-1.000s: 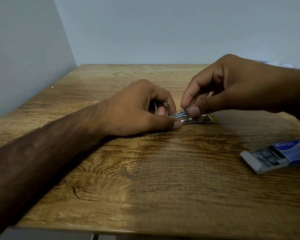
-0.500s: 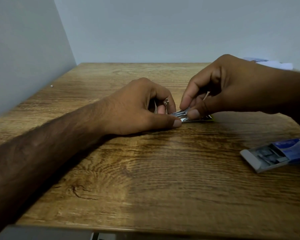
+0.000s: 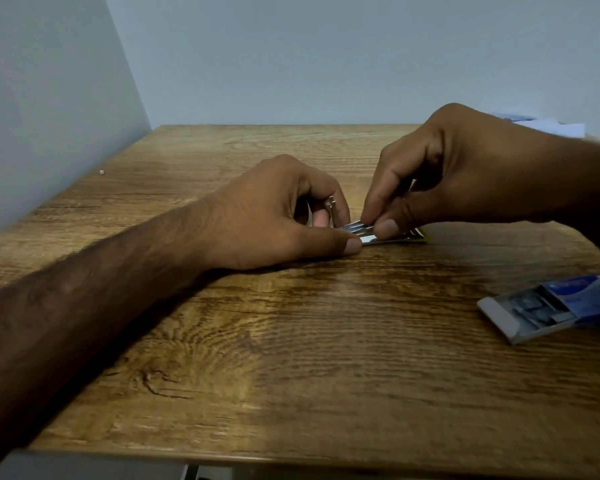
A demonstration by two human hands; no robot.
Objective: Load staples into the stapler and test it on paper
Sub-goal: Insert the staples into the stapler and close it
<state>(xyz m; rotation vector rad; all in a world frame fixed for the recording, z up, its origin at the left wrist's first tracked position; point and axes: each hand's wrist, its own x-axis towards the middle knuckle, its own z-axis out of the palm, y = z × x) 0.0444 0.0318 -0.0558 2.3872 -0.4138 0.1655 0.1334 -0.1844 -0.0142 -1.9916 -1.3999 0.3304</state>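
Currently loading: left hand [image 3: 274, 213] pins the stapler [image 3: 392, 238] on the table [image 3: 291, 375], thumb at its end; right hand [image 3: 465, 174] pinches a staple strip [image 3: 355, 226] into the open channel (seating looks unfinished). Paper test remains. Staple box [image 3: 548, 306] far right, slid open, strips inside.

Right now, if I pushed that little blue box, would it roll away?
Probably not: the staple box lies flat on the wooden table, so it would likely slide. It looks small and probably light. Its tray sticks out open, so staples might spill.
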